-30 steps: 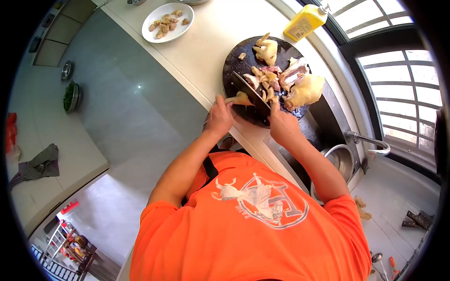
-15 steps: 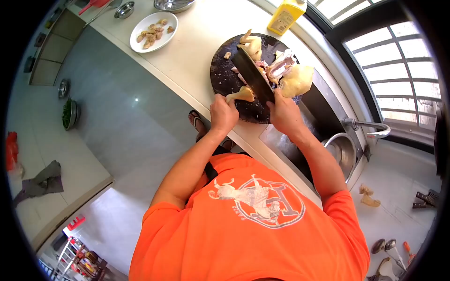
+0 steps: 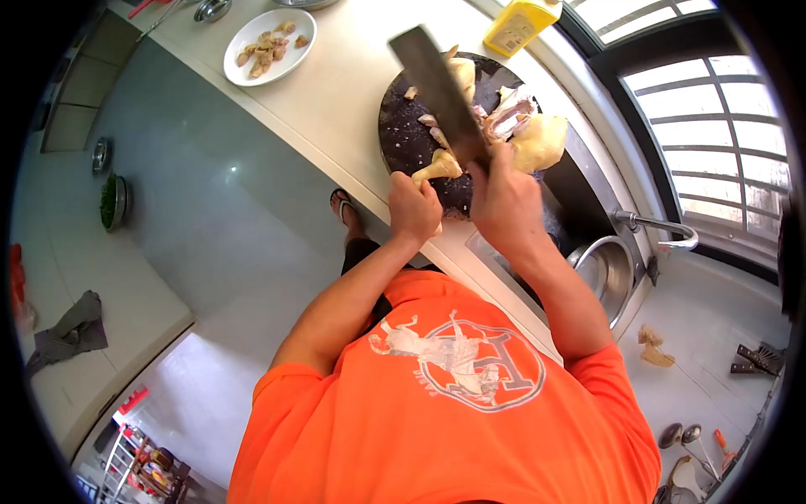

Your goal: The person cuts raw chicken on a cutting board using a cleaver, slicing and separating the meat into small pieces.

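Observation:
My left hand (image 3: 414, 207) grips the end of a chicken leg (image 3: 439, 165), whose thick end is over the near part of the round dark chopping board (image 3: 407, 134). In my right hand (image 3: 510, 202) is a cleaver (image 3: 441, 92), its broad blade raised above the board and pointing to the far left. The blade partly hides the meat behind it. Right of the blade are an opened chicken piece (image 3: 510, 114) and a large yellow-skinned piece (image 3: 539, 143). Another chicken piece (image 3: 463, 76) lies at the board's far side.
A white plate (image 3: 241, 71) of chopped meat stands on the counter at the upper left. Beyond the board is a yellow bottle (image 3: 520, 27). The sink holds a metal basin (image 3: 623, 277), near a faucet (image 3: 663, 227). A barred window is at the right.
The cleaver has risen from the board, with its blade now higher and nearer the camera. My left hand still holds the chicken leg. The whole view has shifted slightly.

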Motion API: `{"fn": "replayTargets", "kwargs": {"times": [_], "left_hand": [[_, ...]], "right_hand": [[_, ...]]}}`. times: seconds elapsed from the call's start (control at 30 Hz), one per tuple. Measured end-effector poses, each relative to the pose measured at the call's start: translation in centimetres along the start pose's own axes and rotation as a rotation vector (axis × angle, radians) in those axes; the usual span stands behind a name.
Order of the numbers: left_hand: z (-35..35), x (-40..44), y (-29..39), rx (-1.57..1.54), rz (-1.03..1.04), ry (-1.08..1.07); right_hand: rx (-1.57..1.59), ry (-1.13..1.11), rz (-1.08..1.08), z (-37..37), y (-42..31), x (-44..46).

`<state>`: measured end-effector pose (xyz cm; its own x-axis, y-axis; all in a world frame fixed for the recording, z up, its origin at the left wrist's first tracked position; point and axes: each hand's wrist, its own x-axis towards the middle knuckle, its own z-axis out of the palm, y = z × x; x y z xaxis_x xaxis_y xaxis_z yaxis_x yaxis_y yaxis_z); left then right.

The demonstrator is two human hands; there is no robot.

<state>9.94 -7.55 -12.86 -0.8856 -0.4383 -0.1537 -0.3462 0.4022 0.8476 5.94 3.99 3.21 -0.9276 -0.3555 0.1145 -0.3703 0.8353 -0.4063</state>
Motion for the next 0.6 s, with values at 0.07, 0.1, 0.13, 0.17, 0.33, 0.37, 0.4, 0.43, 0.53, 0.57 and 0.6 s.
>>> {"fn": "replayTargets", "kwargs": {"times": [0.07,0.1,0.13,0.17,0.33,0.37,0.4,0.43,0.53,0.57,0.6], "left_hand": [[0.4,-0.1,-0.4,-0.013,0.029,0.034],[-1.6,-0.4,2.4,-0.061,-0.122,-0.046],[-1.5,-0.9,2.2,-0.026,-0.103,-0.044],[-1.1,-0.5,1.9,-0.004,-0.074,-0.018],[-1.3,-0.2,-0.2,0.045,0.058,0.085],[-1.6,0.2,-0.8,0.054,0.058,0.124],[-2.4,0.9,-0.8,0.074,0.002,0.156],[-3.2,1.8,-0.3,0.041,-0.016,0.184],[-3.0,3.3,-2.3,-0.088,-0.076,0.209],[-2.0,3.9,-2.7,-0.243,-0.157,0.132],[-1.7,4.0,-2.0,-0.394,-0.236,0.047]], "right_hand": [[0.018,-0.086,0.142,1.3,0.0,0.2],[-0.059,-0.25,0.166,3.8,1.4,0.5],[-0.138,-0.403,0.193,5.9,2.8,0.9],[-0.134,-0.437,0.183,5.6,3.0,1.4],[-0.133,-0.407,0.155,5.1,3.6,0.3],[-0.125,-0.415,0.15,4.6,3.7,-0.7],[-0.139,-0.435,0.161,4.1,4.2,-1.7],[-0.16,-0.448,0.161,3.7,4.9,-2.6],[-0.225,-0.492,0.145,3.8,6.1,-4.7],[-0.246,-0.502,0.133,3.3,6.1,-4.4],[-0.264,-0.511,0.129,2.9,6.1,-4.2]]}}
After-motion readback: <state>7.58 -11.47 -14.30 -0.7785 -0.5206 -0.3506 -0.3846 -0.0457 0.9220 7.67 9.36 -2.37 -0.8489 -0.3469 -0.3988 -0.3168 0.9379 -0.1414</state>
